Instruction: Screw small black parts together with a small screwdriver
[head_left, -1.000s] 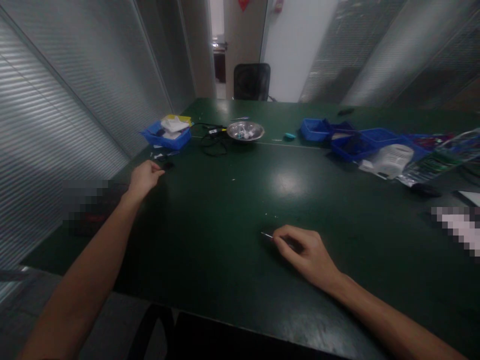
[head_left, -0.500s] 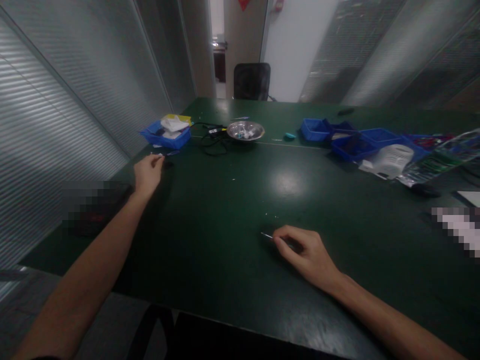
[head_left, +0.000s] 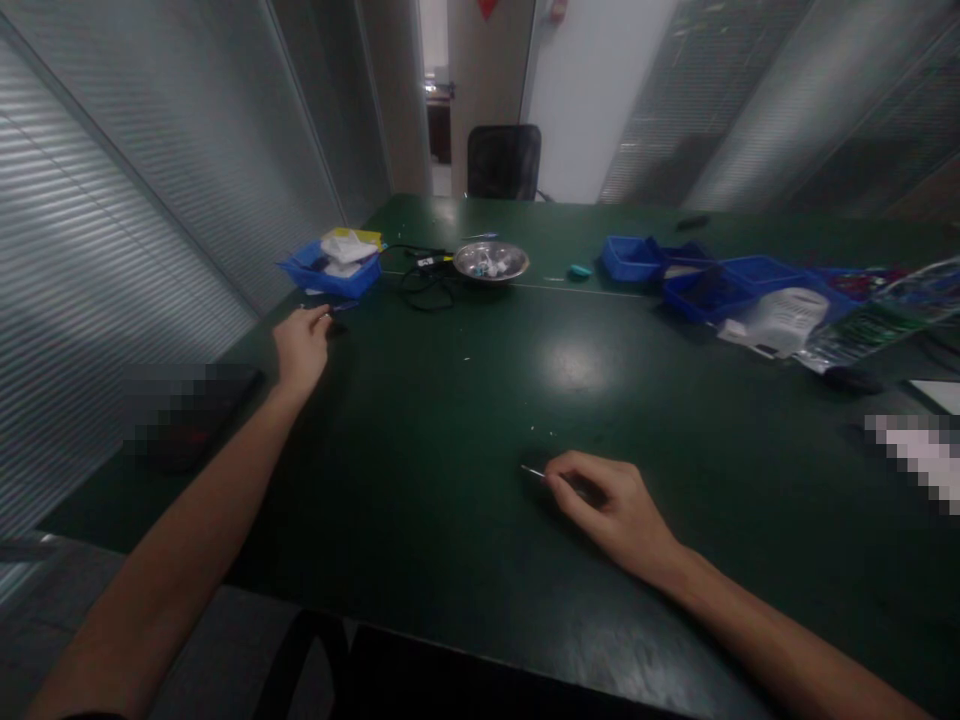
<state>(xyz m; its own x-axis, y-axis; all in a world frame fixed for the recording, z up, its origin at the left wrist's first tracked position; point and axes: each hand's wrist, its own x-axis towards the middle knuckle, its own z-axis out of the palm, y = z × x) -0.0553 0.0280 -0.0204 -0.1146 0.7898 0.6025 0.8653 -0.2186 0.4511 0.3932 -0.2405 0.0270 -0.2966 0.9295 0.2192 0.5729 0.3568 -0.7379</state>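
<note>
My right hand [head_left: 611, 505] rests on the dark green table [head_left: 465, 430] near the front, fingers pinched on a thin metal tool [head_left: 533, 470] whose tip sticks out to the left. My left hand [head_left: 300, 345] is stretched far out to the left, its curled fingers over small dark and pale items [head_left: 334, 318] lying just in front of a blue bin [head_left: 330, 268]. What those fingers hold, if anything, is too small to make out.
A steel bowl [head_left: 491, 262] with small parts and a tangle of black cable [head_left: 427, 283] lie at the back. Blue trays [head_left: 697, 280], a white device [head_left: 780, 320] and plastic bags [head_left: 877, 310] crowd the right. A black chair [head_left: 504, 162] stands beyond the table.
My left hand has reached a little farther forward toward the small items by the blue bin. My right hand has stayed put with the tool.
</note>
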